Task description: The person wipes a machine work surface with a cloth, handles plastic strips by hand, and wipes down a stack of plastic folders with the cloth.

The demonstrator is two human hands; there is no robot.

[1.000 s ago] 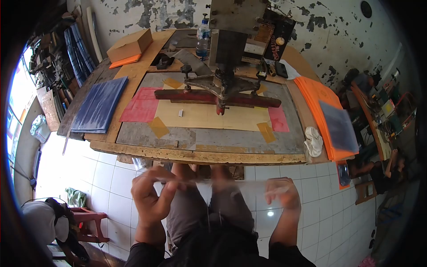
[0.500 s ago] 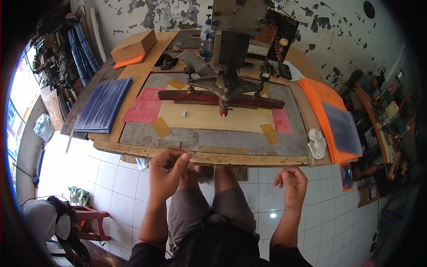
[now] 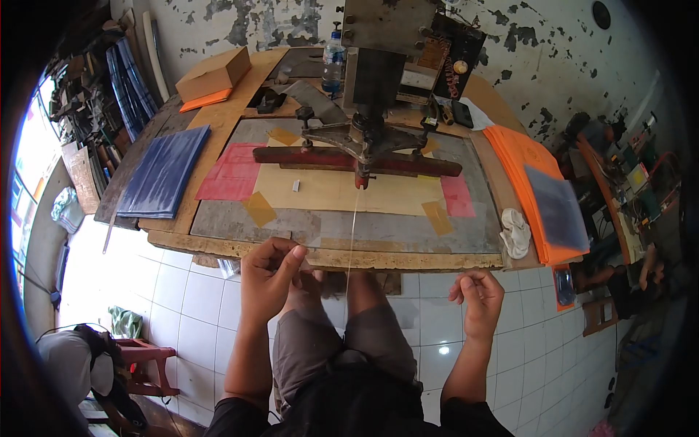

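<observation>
The film is clear with a thin white streak. The press bar is dark red; the sheet pale yellow, its end pieces pink, its tape amber. The stack of covers is bright orange; the wall, white with dark grey blotches.

Middle's a no-go — red bar and press head block the way across. There's room over the near strip of grey board — though a clear sheet glints in front. Orange stack crowds the right, blue stack the left.
</observation>
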